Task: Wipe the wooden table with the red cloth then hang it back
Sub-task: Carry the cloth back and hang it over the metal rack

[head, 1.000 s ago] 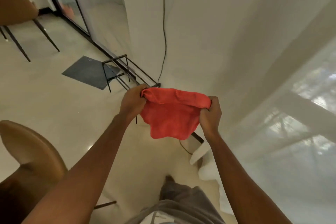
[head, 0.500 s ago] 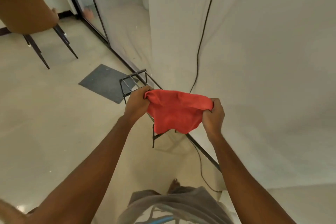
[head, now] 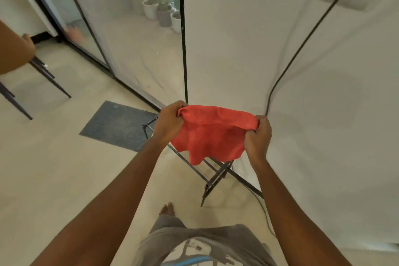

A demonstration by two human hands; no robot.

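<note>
Compared with a second ago, I see the black wire rack (head: 216,177) has come from the left side to right under the red cloth (head: 211,134), in the centre of the frame. I judge the wiping is done and the hanging comes next. The left hand (head: 168,124) and right hand (head: 258,136) each clench one bunched top corner, with the cloth stretched between them. The cloth looks soft and fuzzy, and its lower edge is wavy. The rack is made of thin, stiff metal bars.

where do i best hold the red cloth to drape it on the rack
By its top edge, a corner in each hand, from the sides. The left hand and right hand grip the red cloth so: edge stretched between them, the rest hanging limp above the black rack.
</note>
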